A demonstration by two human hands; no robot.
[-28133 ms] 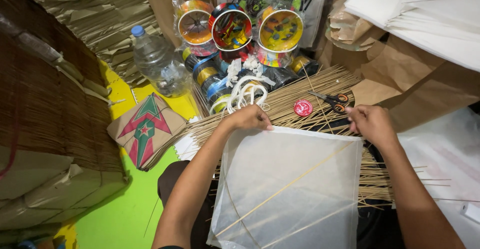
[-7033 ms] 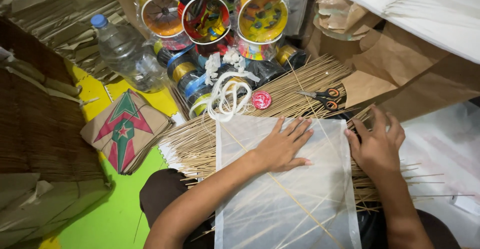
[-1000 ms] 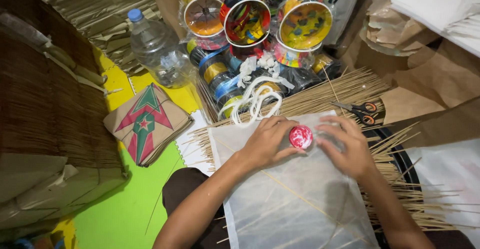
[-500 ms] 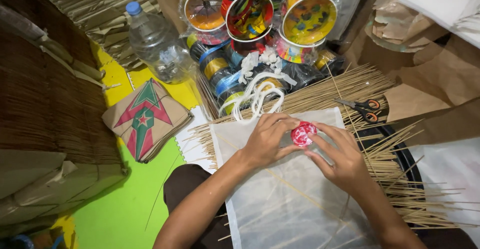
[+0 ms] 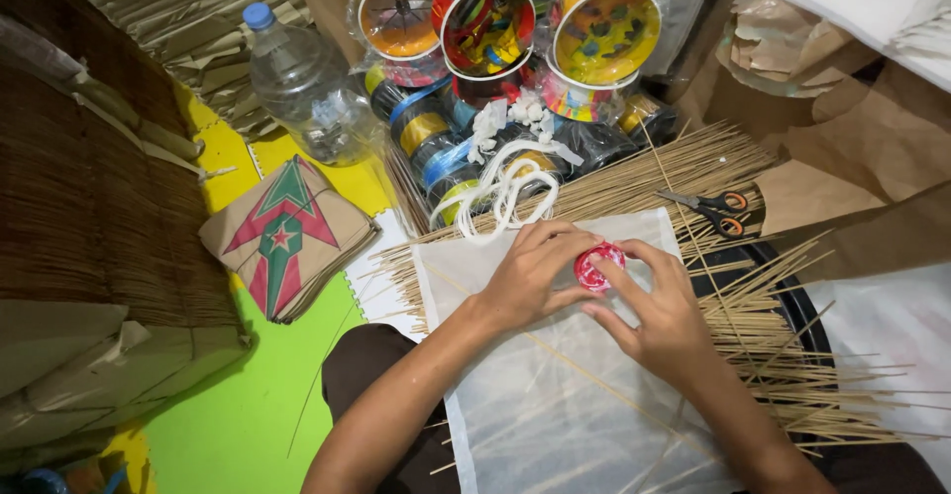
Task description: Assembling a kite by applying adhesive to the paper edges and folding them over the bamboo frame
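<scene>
Place: we see a floor-level kite-making workshop | Materials: we count heaps of thin bamboo sticks [image 5: 753, 316], stacked brown paper [image 5: 89, 217], printed paper kites [image 5: 287, 231] | Supplies: we note colourful string spools [image 5: 485, 28], orange-handled scissors [image 5: 708, 212] | Floor: bright foam mats [image 5: 238, 415]

A translucent paper sheet [image 5: 555, 395] lies near centre across the person's lap, over a bed of thin bamboo sticks [image 5: 783, 345] that fans out to its right and far side. On the sheet's far edge the left hand [image 5: 530, 276] and right hand [image 5: 659, 306] meet at a small tape roll [image 5: 597, 266]. Scissors [image 5: 715, 211] rest on the sticks, right of the roll. A coil of white cord [image 5: 500, 192] lies just beyond the sheet. Behind it stand the string spools [image 5: 490, 28] (packed closely together). A plastic bottle [image 5: 302, 83] lies far left; a stack of printed kites [image 5: 285, 231] sits nearer, left of the sheet.
</scene>
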